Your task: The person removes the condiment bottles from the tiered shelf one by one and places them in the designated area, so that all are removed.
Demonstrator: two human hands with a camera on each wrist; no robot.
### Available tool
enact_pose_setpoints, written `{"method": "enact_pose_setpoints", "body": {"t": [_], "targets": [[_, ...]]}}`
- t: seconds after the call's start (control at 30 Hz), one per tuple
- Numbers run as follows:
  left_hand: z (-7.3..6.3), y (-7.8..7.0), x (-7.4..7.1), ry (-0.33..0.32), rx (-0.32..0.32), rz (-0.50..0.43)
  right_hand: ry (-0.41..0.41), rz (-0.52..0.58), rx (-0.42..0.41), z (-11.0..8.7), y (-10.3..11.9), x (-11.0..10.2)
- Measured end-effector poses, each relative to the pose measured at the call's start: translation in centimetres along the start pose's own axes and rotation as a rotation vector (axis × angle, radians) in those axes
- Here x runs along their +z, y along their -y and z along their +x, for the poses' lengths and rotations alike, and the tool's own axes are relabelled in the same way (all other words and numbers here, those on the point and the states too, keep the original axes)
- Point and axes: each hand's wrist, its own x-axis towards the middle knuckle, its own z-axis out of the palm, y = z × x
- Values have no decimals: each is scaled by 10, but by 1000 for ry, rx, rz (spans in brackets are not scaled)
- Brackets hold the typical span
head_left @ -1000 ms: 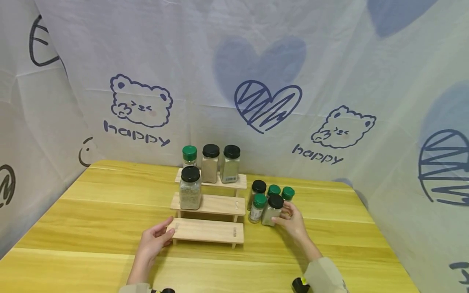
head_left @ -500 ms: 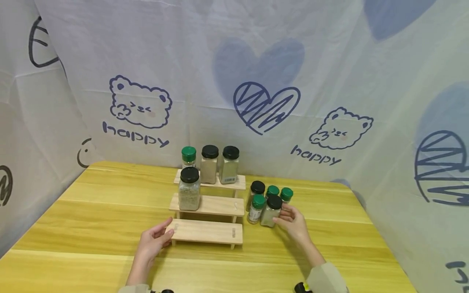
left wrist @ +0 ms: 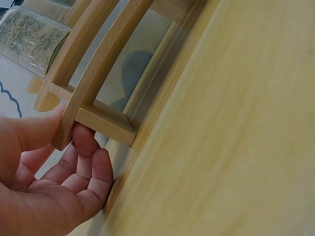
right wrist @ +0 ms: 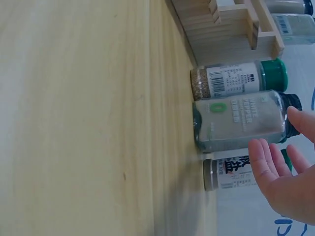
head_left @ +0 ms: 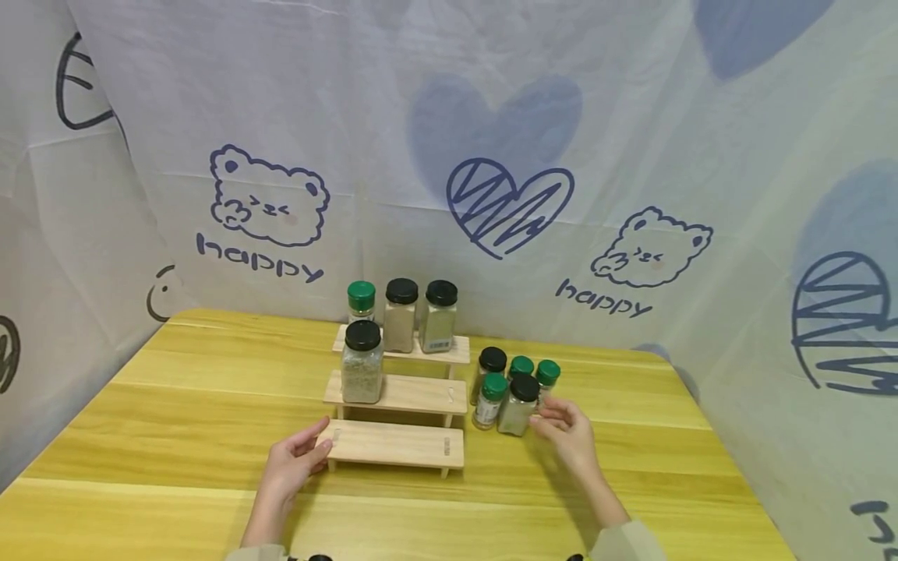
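Note:
A three-step wooden spice rack point(head_left: 396, 444) stands mid-table. My left hand point(head_left: 293, 460) pinches the left end of its lowest step; in the left wrist view the thumb point(left wrist: 39, 130) lies on top and a finger curls beneath. My right hand point(head_left: 571, 436) is just right of a black-lidded spice jar point(head_left: 517, 405), its fingers loosely spread and holding nothing. In the right wrist view that jar point(right wrist: 241, 123) stands between a green-lidded bottle point(right wrist: 231, 78) and another labelled bottle point(right wrist: 234, 172), with the thumb near its lid; whether they touch, I cannot tell.
On the rack's middle step stands a black-lidded jar point(head_left: 362, 366). The top step bears a green-lidded bottle point(head_left: 361, 300) and two black-lidded jars point(head_left: 401, 319). Several bottles are clustered right of the rack, including a black-lidded one point(head_left: 491, 366). A printed curtain point(head_left: 393, 156) hangs behind the table.
My right hand has let go of the front black-lidded jar and drawn slightly back to the right. The left hand keeps its hold on the rack. The view has shifted slightly.

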Motion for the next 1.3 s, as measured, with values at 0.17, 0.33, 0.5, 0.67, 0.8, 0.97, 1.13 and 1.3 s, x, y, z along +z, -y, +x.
{"method": "enact_pose_setpoints", "body": {"t": [0.17, 0.33, 0.5, 0.67, 0.8, 0.97, 1.13, 1.3], "targets": [[0, 1, 0, 2, 7, -3, 13, 67, -102, 5, -22, -4], [0, 1, 1, 2, 10, -7, -5, 92, -134, 20, -60, -5], [0, 0, 1, 8, 6, -5, -34, 112, -141, 25, -71, 1], [1, 0, 1, 7, 6, -6, 14, 153, -184, 15, -57, 9], [1, 0, 1, 3, 6, -6, 26, 176, -214, 16, -58, 15], [1, -1, 0, 9, -2, 5, 13, 156, -187, 21, -70, 25], [0, -1, -1, 23, -2, 10, 97, 197, -279, 10, -48, 36], [0, -1, 0, 11, -5, 5, 116, 190, -235, -14, 9, 49]]}}
